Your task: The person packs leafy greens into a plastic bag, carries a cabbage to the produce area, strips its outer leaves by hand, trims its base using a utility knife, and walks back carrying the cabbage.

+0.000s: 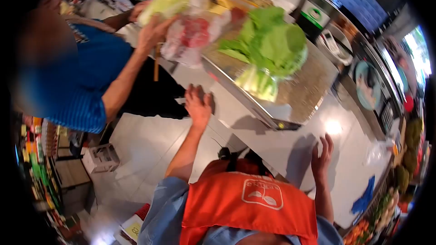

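Two bare hands at the counter [268, 143], both without a hold.
Left of the left hand [198, 109], a person in blue [97, 70] handles a cabbage [170, 3]; ahead, between both hands, the tray [313, 93] bears the lettuce [272, 41]. The left hand spreads its fingers at the counter's edge; the right hand [321, 159] is loosely spread, contact unclear. It looks like a pause; gripping the lettuce would call for a forward reach over the tray.
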The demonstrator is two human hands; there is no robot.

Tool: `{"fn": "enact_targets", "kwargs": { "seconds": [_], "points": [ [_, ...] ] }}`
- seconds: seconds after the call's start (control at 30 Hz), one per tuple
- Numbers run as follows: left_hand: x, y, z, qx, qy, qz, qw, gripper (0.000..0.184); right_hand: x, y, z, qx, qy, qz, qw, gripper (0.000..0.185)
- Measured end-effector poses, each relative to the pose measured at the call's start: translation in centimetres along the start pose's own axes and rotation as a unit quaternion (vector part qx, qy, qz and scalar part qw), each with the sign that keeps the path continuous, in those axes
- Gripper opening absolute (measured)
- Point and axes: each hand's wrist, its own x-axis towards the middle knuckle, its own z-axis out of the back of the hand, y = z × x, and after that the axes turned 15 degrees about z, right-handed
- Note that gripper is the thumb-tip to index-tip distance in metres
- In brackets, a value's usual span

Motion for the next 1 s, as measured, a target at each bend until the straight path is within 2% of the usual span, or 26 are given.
{"fn": "enact_targets", "kwargs": {
  "seconds": [0.07,0.1,0.17,0.27,0.37,0.47,0.7,0.8,0.93,1.0],
  "points": [
    [0.1,0.3,1.8,0.007,0.049,-0.009,0.999,0.046,-1.1,1.6,-0.8,0.007,0.007,-0.040,0.999,0.042],
    [0.3,-0.5,3.1,0.035,0.040,-0.021,0.998,0.034,-1.3,2.1,-1.5,0.000,0.008,-0.066,0.998,0.044],
    [2.1,-1.7,5.5,-0.024,0.095,-0.061,0.993,0.022,-2.2,1.8,-3.2,0.008,-0.004,-0.065,0.998,0.044],
    [4.9,-6.2,8.9,-0.024,0.039,-0.137,0.990,0.014,-1.4,2.1,-4.1,-0.036,0.020,-0.038,0.998,0.041],
    [8.0,-8.9,9.7,-0.113,0.088,-0.115,0.983,0.011,-0.3,3.2,-3.7,-0.037,0.035,-0.062,0.997,0.042],
    [11.9,-10.0,8.0,-0.103,0.064,-0.149,0.981,0.012,0.1,3.3,-3.3,-0.022,0.039,-0.072,0.996,0.043],
    [23.9,-10.2,2.0,-0.055,0.039,-0.150,0.986,0.017,-0.2,2.7,-4.4,-0.057,0.044,-0.075,0.995,0.045],
    [29.8,-9.6,0.1,0.045,-0.037,-0.189,0.980,0.025,-0.2,2.5,-5.0,-0.092,0.043,-0.067,0.993,0.043],
    [36.7,-8.1,-2.4,0.070,-0.182,-0.267,0.944,0.033,-0.5,2.0,-5.5,-0.107,0.035,-0.067,0.991,0.043],
    [38.5,-7.8,-2.0,0.098,-0.177,-0.245,0.948,0.032,-1.2,1.5,-5.7,-0.115,0.041,-0.076,0.990,0.044]
  ]
}}
